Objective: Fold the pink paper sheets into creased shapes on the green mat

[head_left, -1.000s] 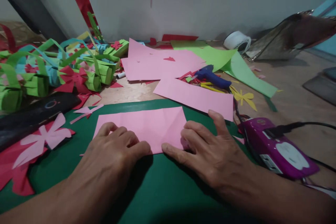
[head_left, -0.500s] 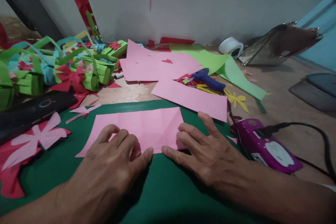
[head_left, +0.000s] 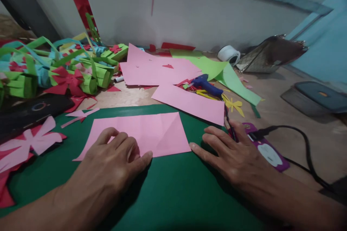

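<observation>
A creased pink paper sheet (head_left: 162,130) lies flat on the green mat (head_left: 173,195), long side across. My left hand (head_left: 119,162) rests on its left half with fingers curled and presses it down. The left thumb lies along the near edge of the sheet. At the sheet's near right corner, the thumb tip of my right hand (head_left: 230,155) touches or almost touches the paper. The right fingers are stretched and apart over the mat, and nothing shows in them.
Behind lie a pink strip (head_left: 192,103), a larger pink sheet (head_left: 157,70) and a blue glue gun (head_left: 207,85). A purple corded box (head_left: 273,157) sits right, a black phone (head_left: 35,112) left. Green paper baskets (head_left: 89,79) crowd the back left.
My right hand has slid right along the near edge, off the middle of the sheet to its corner. My left hand stays on the paper. The view has shifted slightly.
</observation>
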A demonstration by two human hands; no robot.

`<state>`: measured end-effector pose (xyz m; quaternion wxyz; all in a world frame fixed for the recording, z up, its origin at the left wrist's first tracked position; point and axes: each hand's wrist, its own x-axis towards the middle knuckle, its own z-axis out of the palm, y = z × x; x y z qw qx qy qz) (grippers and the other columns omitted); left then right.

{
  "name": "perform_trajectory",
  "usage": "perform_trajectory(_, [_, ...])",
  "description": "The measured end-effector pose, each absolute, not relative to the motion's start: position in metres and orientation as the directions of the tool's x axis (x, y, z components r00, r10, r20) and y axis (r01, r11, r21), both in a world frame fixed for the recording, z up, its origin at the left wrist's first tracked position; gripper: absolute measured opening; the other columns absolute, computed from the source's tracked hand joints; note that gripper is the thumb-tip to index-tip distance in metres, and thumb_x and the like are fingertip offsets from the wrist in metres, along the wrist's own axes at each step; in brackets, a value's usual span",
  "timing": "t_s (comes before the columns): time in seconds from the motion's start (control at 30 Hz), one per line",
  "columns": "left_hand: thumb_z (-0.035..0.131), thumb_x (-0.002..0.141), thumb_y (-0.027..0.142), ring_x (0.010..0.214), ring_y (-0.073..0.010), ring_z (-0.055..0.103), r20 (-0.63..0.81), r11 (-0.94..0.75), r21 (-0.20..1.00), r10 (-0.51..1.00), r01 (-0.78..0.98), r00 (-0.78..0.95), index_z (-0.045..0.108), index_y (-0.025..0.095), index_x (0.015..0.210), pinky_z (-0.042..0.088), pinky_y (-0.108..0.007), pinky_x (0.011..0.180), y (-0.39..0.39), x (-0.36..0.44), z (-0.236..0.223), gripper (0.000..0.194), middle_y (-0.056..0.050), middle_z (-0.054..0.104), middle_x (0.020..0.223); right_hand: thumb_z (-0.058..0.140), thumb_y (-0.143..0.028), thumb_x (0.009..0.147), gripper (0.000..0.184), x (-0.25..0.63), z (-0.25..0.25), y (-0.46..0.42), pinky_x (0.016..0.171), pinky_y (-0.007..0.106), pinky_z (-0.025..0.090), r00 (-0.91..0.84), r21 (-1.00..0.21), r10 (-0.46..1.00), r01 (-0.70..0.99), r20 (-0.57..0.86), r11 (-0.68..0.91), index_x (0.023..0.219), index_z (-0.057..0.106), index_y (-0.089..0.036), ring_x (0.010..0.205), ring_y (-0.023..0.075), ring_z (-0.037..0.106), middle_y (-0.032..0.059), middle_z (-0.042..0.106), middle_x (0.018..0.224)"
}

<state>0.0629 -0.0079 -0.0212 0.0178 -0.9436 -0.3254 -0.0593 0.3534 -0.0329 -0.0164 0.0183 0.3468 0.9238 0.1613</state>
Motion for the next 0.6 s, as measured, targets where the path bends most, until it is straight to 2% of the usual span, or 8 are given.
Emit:
perform_trajectory(0.1, [0.045, 0.084, 0.009, 0.066, -0.0204, 0.049, 0.137, -0.769, 0.015, 0.634, 0.638, 0.761, 0.068, 0.025, 0.098, 0.034, -0.039, 0.068, -0.011, 0.063, -0.025, 0.032, -0.004, 0.060, 0.073, 0.038, -0.006, 0.088, 0.036, 0.351, -0.012, -0.036, 0.090, 0.065, 0.033, -0.742, 0.373, 0.655, 0.652, 0.139, 0.660, 0.116, 0.060, -0.011, 0.104, 0.0360, 0.051, 0.0167, 0.063, 0.102])
perform_trajectory(0.17, [0.041, 0.088, 0.008, 0.067, -0.0189, 0.048, 0.200, -0.741, 0.043, 0.663, 0.670, 0.721, 0.067, 0.028, 0.102, 0.033, -0.039, 0.071, -0.013, 0.065, -0.029, 0.036, -0.003, 0.059, 0.075, 0.036, -0.004, 0.089, 0.037, 0.344, -0.004, -0.039, 0.089, 0.063, 0.035, -0.727, 0.364, 0.654, 0.679, 0.211, 0.638, 0.116, 0.060, -0.009, 0.104, 0.0360, 0.053, 0.0186, 0.063, 0.103])
perform_trajectory(0.23, [0.040, 0.091, 0.008, 0.067, -0.0179, 0.047, 0.194, -0.717, 0.084, 0.693, 0.692, 0.695, 0.067, 0.030, 0.104, 0.032, -0.039, 0.072, -0.016, 0.070, -0.031, 0.037, -0.002, 0.058, 0.076, 0.036, -0.002, 0.089, 0.036, 0.332, 0.006, -0.041, 0.088, 0.055, 0.040, -0.696, 0.221, 0.651, 0.716, 0.303, 0.662, 0.114, 0.060, -0.009, 0.100, 0.0313, 0.056, 0.0167, 0.065, 0.101])
perform_trajectory(0.3, [0.038, 0.092, 0.007, 0.067, -0.0176, 0.047, 0.135, -0.693, 0.119, 0.721, 0.711, 0.680, 0.068, 0.030, 0.102, 0.031, -0.039, 0.071, -0.018, 0.076, -0.031, 0.039, -0.002, 0.059, 0.076, 0.039, -0.002, 0.089, 0.030, 0.316, 0.015, -0.039, 0.080, 0.039, 0.046, -0.626, -0.074, 0.688, 0.718, 0.367, 0.692, 0.106, 0.062, -0.012, 0.089, 0.0230, 0.059, 0.0112, 0.066, 0.093])
perform_trajectory(0.37, [0.037, 0.091, 0.005, 0.067, -0.0179, 0.048, 0.097, -0.670, 0.144, 0.742, 0.728, 0.664, 0.069, 0.030, 0.100, 0.031, -0.039, 0.072, -0.020, 0.081, -0.029, 0.042, -0.002, 0.060, 0.076, 0.044, -0.005, 0.090, 0.023, 0.297, 0.019, -0.033, 0.068, 0.029, 0.046, -0.565, -0.388, 0.787, 0.687, 0.246, 0.615, 0.094, 0.065, -0.014, 0.075, 0.0163, 0.059, 0.0053, 0.066, 0.083])
perform_trajectory(0.43, [0.036, 0.089, 0.004, 0.068, -0.0181, 0.050, 0.108, -0.656, 0.165, 0.755, 0.737, 0.647, 0.070, 0.030, 0.100, 0.031, -0.040, 0.073, -0.021, 0.084, -0.028, 0.044, -0.002, 0.061, 0.076, 0.051, -0.006, 0.088, 0.018, 0.279, 0.018, -0.024, 0.063, 0.025, 0.043, -0.520, -0.575, 0.853, 0.682, 0.053, 0.452, 0.084, 0.065, -0.016, 0.067, 0.0130, 0.057, 0.0015, 0.066, 0.076])
perform_trajectory(0.5, [0.036, 0.089, 0.004, 0.067, -0.0176, 0.051, 0.126, -0.651, 0.183, 0.759, 0.737, 0.639, 0.070, 0.029, 0.100, 0.031, -0.039, 0.073, -0.021, 0.084, -0.028, 0.043, -0.002, 0.062, 0.075, 0.055, -0.003, 0.083, 0.017, 0.265, 0.014, -0.014, 0.061, 0.023, 0.040, -0.505, -0.637, 0.861, 0.684, -0.063, 0.355, 0.077, 0.063, -0.016, 0.065, 0.0117, 0.055, -0.0003, 0.064, 0.072])
perform_trajectory(0.6, [0.037, 0.093, 0.010, 0.068, -0.0179, 0.054, 0.095, -0.626, 0.213, 0.777, 0.750, 0.622, 0.070, 0.024, 0.091, 0.031, -0.038, 0.073, -0.019, 0.078, -0.026, 0.035, -0.003, 0.064, 0.074, 0.059, -0.001, 0.078, 0.017, 0.255, 0.008, -0.002, 0.058, 0.022, 0.035, -0.471, -0.627, 0.870, 0.725, -0.149, 0.285, 0.070, 0.059, -0.016, 0.063, 0.0110, 0.051, -0.0021, 0.060, 0.066])
